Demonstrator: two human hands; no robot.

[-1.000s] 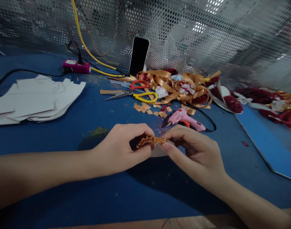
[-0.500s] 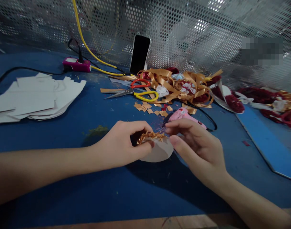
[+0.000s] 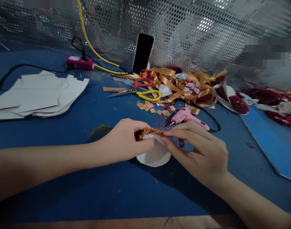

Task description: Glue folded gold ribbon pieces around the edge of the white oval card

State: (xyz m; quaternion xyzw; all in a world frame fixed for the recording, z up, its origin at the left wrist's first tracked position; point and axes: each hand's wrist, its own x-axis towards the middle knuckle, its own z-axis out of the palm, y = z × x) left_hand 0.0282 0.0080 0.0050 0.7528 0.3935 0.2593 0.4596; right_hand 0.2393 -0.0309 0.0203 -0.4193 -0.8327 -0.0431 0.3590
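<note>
Held a little above the blue table is a round white disc [image 3: 155, 156] with a frilled gold ribbon trim [image 3: 152, 131] along its far edge. My left hand [image 3: 126, 140] grips the disc's left side, thumb on top and fingers behind the trim. At the right end of the trim, the thumb and index finger of my right hand [image 3: 198, 146] pinch the edge. A pink glue gun [image 3: 189, 118] lies just beyond my right hand. Small gold ribbon squares [image 3: 145, 105] are scattered past the disc.
White card sheets [image 3: 38, 95] lie at left. Scissors [image 3: 136, 90], tangled gold ribbon [image 3: 183, 84] and an upright phone [image 3: 143, 52] are farther back. A purple power strip [image 3: 80, 62] stands near the mesh wall [image 3: 195, 31]. A blue board [image 3: 267, 140] is at right.
My right hand has closed its thumb and index finger on the disc's trimmed edge. The disc has tilted, showing more of its white face. The whole view has shifted slightly.
</note>
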